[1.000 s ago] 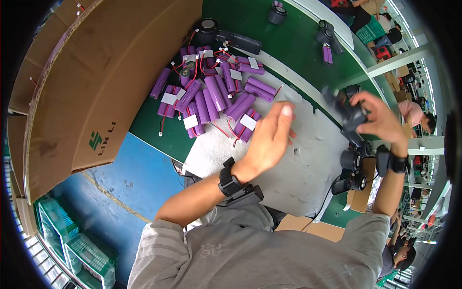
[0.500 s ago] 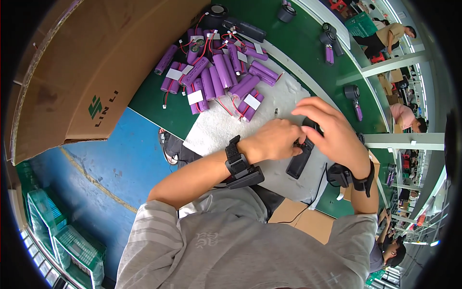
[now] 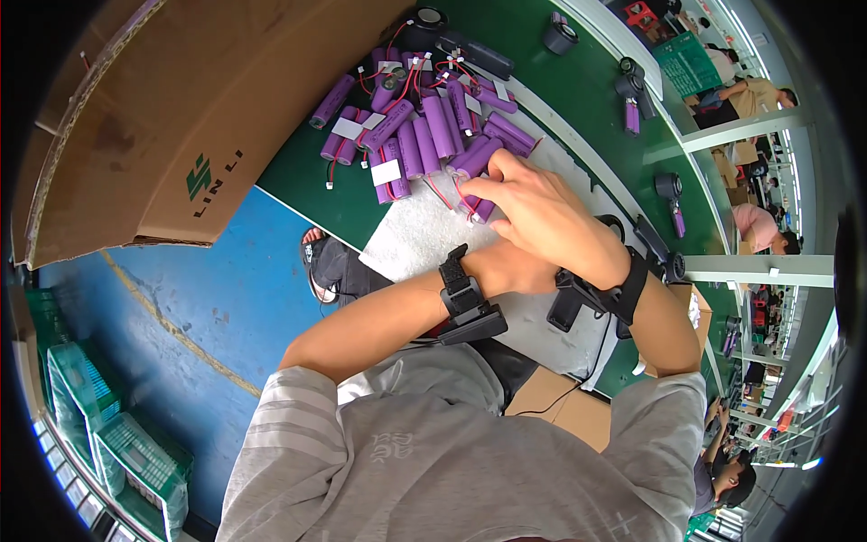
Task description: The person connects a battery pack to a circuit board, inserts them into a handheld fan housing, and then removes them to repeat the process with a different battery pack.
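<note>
My right hand (image 3: 542, 208) reaches across my left hand to the near edge of a pile of purple battery packs (image 3: 420, 144). Its fingers curl round one purple battery pack (image 3: 481, 210) with red wires, covering much of it. My left hand (image 3: 515, 266) rests low over the white foam sheet, its fingertips hidden by my right hand and wrist. Beside those hidden fingertips lies a long black housing (image 3: 564, 313), its middle covered by my right wrist. Whether my left hand grips it cannot be seen. Both wrists carry black strapped devices.
A large cardboard box (image 3: 217, 108) stands at the left of the green bench (image 3: 316, 194). Along the far side lie black round-headed units (image 3: 560, 36), some with purple batteries attached. A black cable (image 3: 591, 366) hangs at the near edge. Other people sit at right.
My right hand has moved left from the black housing to the battery pile and closed round a pack there. My left hand stays near the housing. The whole view has shifted slightly.
</note>
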Tool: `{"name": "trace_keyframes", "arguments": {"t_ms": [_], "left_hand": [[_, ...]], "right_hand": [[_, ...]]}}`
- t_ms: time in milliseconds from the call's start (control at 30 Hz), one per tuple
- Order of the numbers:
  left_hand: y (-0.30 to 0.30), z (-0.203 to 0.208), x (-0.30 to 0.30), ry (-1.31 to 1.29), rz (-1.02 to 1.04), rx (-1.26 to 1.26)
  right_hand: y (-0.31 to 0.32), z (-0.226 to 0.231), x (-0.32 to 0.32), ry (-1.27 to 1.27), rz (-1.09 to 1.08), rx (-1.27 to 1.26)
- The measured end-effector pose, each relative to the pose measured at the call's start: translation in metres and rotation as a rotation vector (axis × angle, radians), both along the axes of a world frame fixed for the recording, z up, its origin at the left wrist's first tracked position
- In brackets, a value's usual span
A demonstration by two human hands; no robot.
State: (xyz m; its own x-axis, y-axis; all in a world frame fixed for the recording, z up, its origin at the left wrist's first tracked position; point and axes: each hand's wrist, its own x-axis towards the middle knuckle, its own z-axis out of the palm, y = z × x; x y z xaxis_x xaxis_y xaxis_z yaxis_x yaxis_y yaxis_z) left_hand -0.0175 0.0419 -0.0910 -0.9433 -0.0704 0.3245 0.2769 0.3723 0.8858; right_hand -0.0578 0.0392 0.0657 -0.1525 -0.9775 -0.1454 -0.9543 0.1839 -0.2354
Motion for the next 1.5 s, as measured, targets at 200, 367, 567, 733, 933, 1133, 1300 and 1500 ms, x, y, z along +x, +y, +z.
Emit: {"name": "trace_keyframes", "arguments": {"t_ms": [200,367,567,733,933,1133,1300,1500], "left_hand": [[-0.028,0.057,0.022,0.044,-0.171,-0.219],[-0.029,0.065,0.018,-0.002,-0.231,-0.3],[-0.029,0.058,0.013,0.031,-0.295,-0.097],[-0.033,0.072,0.014,0.007,-0.241,-0.178],[-0.035,0.086,0.017,-0.06,-0.234,-0.25],[-0.033,0.081,0.015,-0.016,-0.237,-0.212],[-0.032,0.086,0.016,-0.048,-0.285,-0.201],[-0.032,0.081,0.013,-0.024,-0.27,-0.166]], "right_hand": [[0.004,-0.009,-0.008,0.099,0.12,-0.196],[0.004,-0.004,-0.01,-0.077,0.014,-0.051],[0.011,-0.009,-0.022,-0.211,-0.018,-0.141],[0.032,0.007,-0.04,-0.41,-0.152,-0.427],[0.098,0.05,-0.046,-0.91,-0.748,-0.696],[0.177,0.017,-0.025,-1.011,-0.909,-0.509],[0.209,-0.015,-0.039,-0.917,-1.014,-0.706],[0.222,-0.05,-0.036,-0.256,-0.955,-0.784]]}}
